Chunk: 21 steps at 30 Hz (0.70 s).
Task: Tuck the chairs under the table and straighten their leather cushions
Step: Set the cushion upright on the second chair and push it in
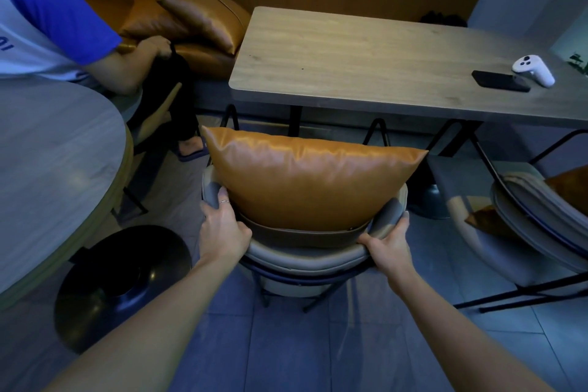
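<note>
Tucking step: left hand [222,226] and right hand [389,240] grasp the backrest of the chair [305,256] just short of the table [366,54], cushion [308,175] upright on it; next, likely a straight push under.

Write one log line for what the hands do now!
left hand: grip on chair back | right hand: grip on chair back | cushion: upright | chair: facing table

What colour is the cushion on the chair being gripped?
Orange-tan leather cushion, glossy and plain, seen clearly in the head view.
</note>
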Tool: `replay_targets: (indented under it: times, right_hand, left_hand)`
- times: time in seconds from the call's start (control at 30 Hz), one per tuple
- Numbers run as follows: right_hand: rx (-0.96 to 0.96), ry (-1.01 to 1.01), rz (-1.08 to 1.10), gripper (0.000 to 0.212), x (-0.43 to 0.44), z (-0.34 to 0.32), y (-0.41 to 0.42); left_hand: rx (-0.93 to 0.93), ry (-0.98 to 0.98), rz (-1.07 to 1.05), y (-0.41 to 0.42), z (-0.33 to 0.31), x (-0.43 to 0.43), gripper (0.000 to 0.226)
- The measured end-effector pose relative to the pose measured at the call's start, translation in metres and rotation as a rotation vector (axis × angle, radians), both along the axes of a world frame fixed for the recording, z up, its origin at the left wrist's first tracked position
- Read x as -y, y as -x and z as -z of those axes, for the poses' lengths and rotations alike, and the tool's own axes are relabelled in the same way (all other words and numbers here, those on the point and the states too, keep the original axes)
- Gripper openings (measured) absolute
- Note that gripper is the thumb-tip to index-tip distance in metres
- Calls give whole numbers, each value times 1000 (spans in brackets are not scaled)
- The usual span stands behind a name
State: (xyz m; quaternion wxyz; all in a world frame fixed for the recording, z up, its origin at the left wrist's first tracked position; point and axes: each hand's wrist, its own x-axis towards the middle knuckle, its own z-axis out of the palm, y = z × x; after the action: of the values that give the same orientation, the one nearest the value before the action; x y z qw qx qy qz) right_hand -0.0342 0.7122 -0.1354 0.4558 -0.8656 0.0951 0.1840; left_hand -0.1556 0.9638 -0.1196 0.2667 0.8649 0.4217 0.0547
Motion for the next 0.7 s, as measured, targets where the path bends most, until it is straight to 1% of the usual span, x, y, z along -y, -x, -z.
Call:
replay_targets:
  times: [0.3, 0.57, 0.7]
  right_hand:
    - [8, -15, 15, 116, 1, 3, 0]
    - [-14, 5, 14, 119, 0, 3, 2]
    - [-26, 10, -3, 124, 1, 2, 1]
  left_hand:
    - [-11, -4, 17, -1, -3, 1, 78]
    - [-31, -5, 27, -4, -4, -1, 79]
    - [-41, -2, 30, -4, -3, -3, 80]
